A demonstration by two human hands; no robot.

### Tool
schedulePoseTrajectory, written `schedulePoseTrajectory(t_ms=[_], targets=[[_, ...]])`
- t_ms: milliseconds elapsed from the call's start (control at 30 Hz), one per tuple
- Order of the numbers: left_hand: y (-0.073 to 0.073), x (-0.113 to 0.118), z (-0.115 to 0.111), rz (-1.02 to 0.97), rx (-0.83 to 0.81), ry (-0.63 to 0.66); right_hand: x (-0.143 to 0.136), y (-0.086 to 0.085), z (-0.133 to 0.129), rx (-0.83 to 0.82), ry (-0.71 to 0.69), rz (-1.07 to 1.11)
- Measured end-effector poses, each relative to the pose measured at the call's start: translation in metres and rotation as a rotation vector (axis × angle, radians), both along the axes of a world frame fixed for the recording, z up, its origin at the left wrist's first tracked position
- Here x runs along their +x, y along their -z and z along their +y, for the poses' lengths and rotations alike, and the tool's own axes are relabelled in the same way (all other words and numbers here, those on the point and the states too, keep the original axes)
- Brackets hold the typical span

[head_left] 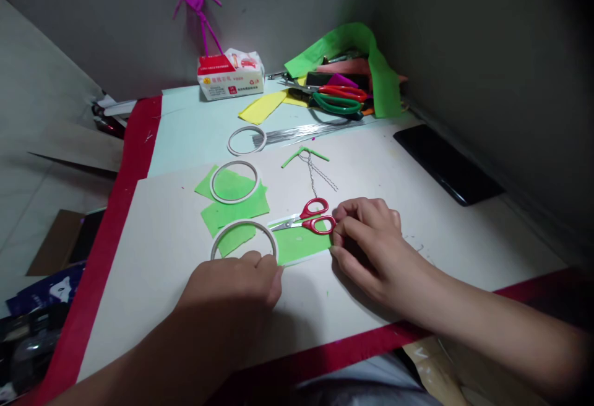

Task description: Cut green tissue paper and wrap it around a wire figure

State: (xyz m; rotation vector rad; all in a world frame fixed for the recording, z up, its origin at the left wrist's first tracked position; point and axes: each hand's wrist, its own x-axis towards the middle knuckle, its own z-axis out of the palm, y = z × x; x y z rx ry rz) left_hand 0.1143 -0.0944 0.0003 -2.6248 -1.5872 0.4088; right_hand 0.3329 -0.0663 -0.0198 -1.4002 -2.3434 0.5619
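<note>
A green crepe paper piece (301, 244) lies on the white board, with a narrow white tape strip (306, 258) along its near edge. My left hand (236, 285) is closed at the strip's left end, beside a white tape roll (275, 242); its fingertips are mostly hidden. My right hand (371, 242) pinches the strip's right end at the paper's corner. Red-handled scissors (312, 224) rest across the green paper, blades pointing left, close to my right fingers. Beyond them lies a twisted wire figure (312, 174) with green-wrapped arms.
Two more tape rolls (234, 200) (247, 151) and green paper scraps (241, 209) lie to the left. Behind are wires (306, 132), a tissue pack (232, 78), a purple figure (195, 0) and green-handled pliers (338, 104). A black phone (448, 164) lies right.
</note>
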Motion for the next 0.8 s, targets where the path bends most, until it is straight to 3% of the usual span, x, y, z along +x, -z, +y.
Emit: schedulePoseTrajectory(t_ms=[500,800], targets=[[0.009,-0.003,-0.002,-0.006,0.012,0.020,-0.002,-0.001,0.000,-0.004,0.044,-0.002],[-0.003,0.002,0.001,-0.039,-0.167,-0.070,-0.001,-0.001,-0.002,0.020,0.065,0.001]])
